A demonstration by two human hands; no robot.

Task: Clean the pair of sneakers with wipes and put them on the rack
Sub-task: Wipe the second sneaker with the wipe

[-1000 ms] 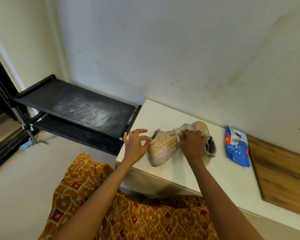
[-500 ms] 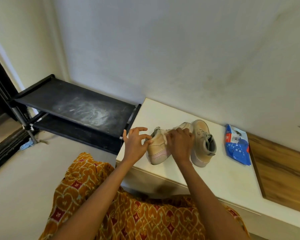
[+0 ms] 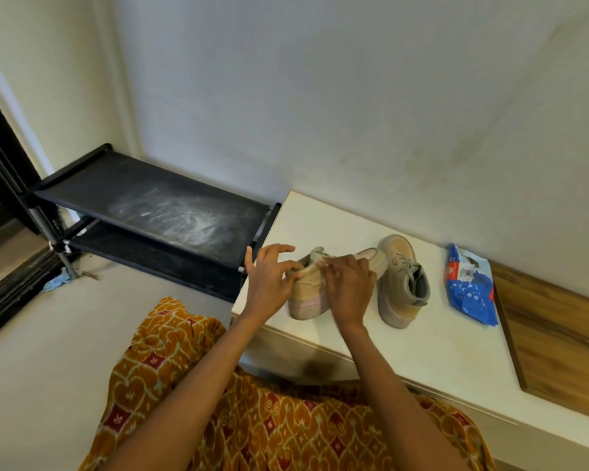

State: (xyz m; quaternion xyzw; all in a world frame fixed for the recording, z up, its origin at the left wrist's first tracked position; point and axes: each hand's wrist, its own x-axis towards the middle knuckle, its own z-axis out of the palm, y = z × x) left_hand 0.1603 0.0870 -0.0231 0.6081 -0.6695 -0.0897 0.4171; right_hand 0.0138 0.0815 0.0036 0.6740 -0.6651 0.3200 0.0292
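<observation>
The black rack (image 3: 157, 212) stands on the left, with no shoes on it yet. On the white table (image 3: 422, 355), the left hand (image 3: 269, 287) pinches the heel of one sneaker (image 3: 308, 302) while the right hand (image 3: 349, 287) curls over its side, pressing a wipe (image 3: 322, 265). If the right hand rubs too hard, the shoe could slip from that small pinch and bump the other sneaker (image 3: 400, 283), which stands near the blue wipes pack (image 3: 471, 287).

Both hands, left hand (image 3: 269, 283) and right hand (image 3: 349, 287), grip one sneaker (image 3: 306, 297) on the bench (image 3: 439, 348)
</observation>
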